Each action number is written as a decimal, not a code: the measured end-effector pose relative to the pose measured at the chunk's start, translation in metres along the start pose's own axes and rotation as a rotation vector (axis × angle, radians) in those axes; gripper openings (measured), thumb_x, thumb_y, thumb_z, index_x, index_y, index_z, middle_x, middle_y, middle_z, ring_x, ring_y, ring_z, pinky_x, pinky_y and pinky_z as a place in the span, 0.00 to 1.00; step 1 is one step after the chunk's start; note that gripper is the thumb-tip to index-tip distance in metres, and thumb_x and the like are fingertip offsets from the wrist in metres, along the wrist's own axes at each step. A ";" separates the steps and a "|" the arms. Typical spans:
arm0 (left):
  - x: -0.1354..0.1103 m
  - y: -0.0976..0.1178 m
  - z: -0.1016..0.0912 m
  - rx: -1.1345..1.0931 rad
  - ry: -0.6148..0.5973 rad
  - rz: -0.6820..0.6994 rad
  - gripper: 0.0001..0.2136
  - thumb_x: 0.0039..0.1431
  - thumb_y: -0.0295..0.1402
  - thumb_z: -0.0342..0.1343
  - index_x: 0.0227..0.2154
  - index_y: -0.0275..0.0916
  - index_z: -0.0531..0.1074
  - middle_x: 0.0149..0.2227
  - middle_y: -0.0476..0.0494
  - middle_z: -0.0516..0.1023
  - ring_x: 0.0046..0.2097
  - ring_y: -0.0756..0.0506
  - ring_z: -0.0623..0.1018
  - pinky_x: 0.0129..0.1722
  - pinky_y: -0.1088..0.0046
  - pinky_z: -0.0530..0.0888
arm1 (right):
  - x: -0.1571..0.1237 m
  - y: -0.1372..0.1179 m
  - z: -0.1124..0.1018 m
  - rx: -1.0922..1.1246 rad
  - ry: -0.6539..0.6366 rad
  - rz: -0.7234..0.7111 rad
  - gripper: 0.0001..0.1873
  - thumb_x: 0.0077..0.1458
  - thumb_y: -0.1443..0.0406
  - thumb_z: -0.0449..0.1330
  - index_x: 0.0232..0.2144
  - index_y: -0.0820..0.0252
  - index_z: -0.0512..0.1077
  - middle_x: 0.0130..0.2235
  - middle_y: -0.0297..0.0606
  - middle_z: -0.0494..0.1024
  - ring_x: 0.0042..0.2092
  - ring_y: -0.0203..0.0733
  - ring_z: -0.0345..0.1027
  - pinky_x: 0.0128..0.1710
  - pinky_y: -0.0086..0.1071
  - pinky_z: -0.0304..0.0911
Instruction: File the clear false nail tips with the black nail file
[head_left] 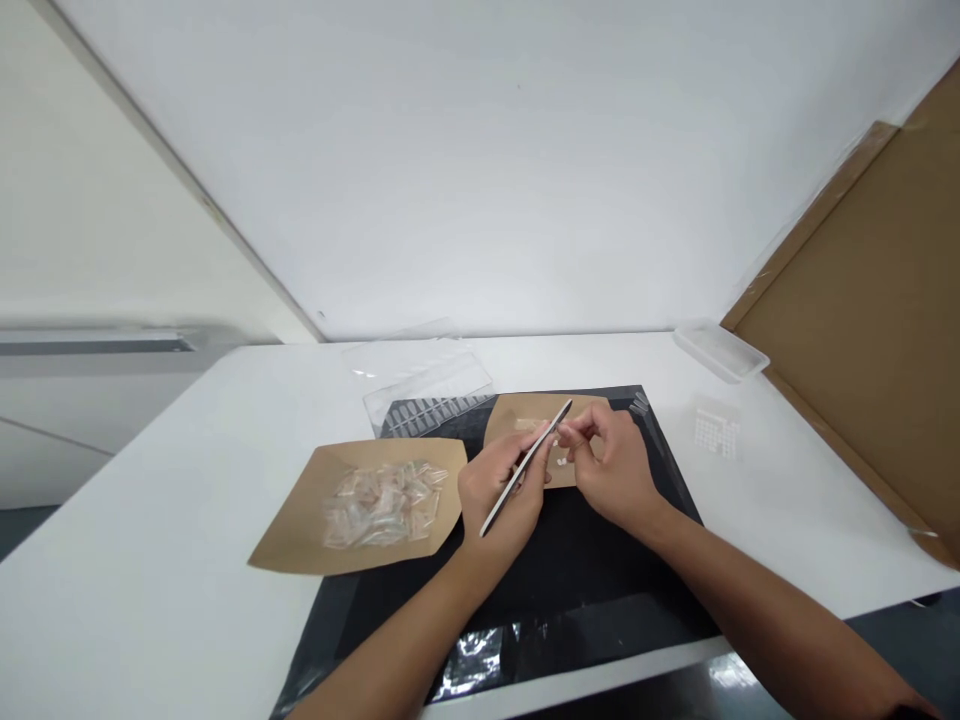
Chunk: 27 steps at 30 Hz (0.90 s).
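My left hand [504, 490] is closed around a thin, flat nail file [525, 468], dark on its face with a pale edge. The file slants from the wrist side up toward my right hand [611, 465]. My right hand's thumb and forefinger are pinched together close to the file's upper part; whatever is between them is too small to make out. Beneath both hands lies a brown paper tray [506, 410] with a few tiny white pieces [562, 462] in it. Left of my left hand, a second brown paper tray [292, 520] holds a heap of small clear plastic packets [386, 505].
A black mat [585, 580] covers the table's [165, 520] front middle. Behind it lies a clear sheet with rows of nail-shaped pieces [431, 412]. A white sticker sheet [716, 432] and a clear plastic box [720, 350] sit on the right, beside a cardboard panel [862, 330].
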<state>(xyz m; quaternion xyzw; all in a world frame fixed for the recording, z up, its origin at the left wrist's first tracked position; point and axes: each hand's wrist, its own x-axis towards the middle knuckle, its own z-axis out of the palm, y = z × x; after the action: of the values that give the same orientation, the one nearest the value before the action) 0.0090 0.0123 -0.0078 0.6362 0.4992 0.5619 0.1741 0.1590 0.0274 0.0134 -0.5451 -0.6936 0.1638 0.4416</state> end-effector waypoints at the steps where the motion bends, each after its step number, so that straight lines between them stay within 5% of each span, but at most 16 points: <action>1: 0.000 0.000 0.000 0.000 -0.004 -0.005 0.09 0.67 0.38 0.62 0.44 0.45 0.84 0.28 0.51 0.83 0.25 0.51 0.79 0.30 0.76 0.77 | -0.001 -0.001 0.000 -0.009 0.019 0.007 0.10 0.65 0.63 0.59 0.29 0.55 0.69 0.29 0.32 0.82 0.32 0.43 0.74 0.45 0.41 0.58; 20: 0.002 0.002 0.002 0.025 0.009 0.048 0.09 0.67 0.36 0.62 0.46 0.45 0.84 0.30 0.50 0.84 0.28 0.49 0.82 0.35 0.74 0.80 | 0.003 0.003 0.000 -0.066 0.017 0.004 0.11 0.65 0.65 0.60 0.29 0.55 0.67 0.28 0.30 0.81 0.31 0.42 0.74 0.44 0.40 0.56; 27: 0.004 -0.002 0.002 -0.007 0.010 0.097 0.08 0.67 0.34 0.61 0.44 0.44 0.84 0.38 0.48 0.87 0.32 0.48 0.84 0.38 0.73 0.81 | 0.001 0.001 -0.001 -0.103 -0.036 -0.040 0.10 0.63 0.68 0.60 0.29 0.55 0.68 0.27 0.29 0.80 0.31 0.41 0.73 0.43 0.39 0.55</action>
<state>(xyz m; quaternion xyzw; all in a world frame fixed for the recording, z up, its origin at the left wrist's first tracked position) 0.0093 0.0173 -0.0080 0.6563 0.4667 0.5746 0.1460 0.1605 0.0283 0.0136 -0.5503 -0.7195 0.1286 0.4036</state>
